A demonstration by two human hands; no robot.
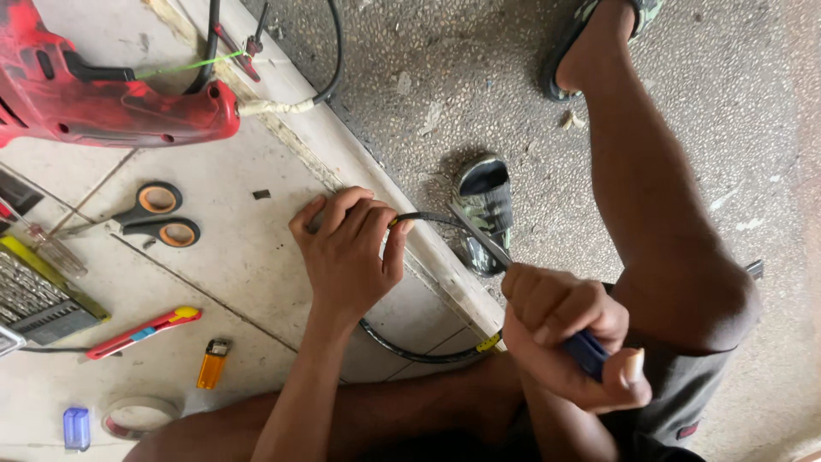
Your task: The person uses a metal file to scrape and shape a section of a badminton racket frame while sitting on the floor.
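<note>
Left hand [346, 252] pins black cable [425, 220] at the tiled step edge [445, 274], right hand [560, 329] just right of it grips a blue-handled blade [481, 235] against the cable end; scissors [158, 216], red cutter [141, 332], orange lighter [212, 364] left of the left hand, red power tool [103, 94] above-left.

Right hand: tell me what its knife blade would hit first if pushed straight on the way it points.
Probably the black cable, which the left hand pins at the step's edge; the right hand aims the blade there. Depth is unclear.
</note>
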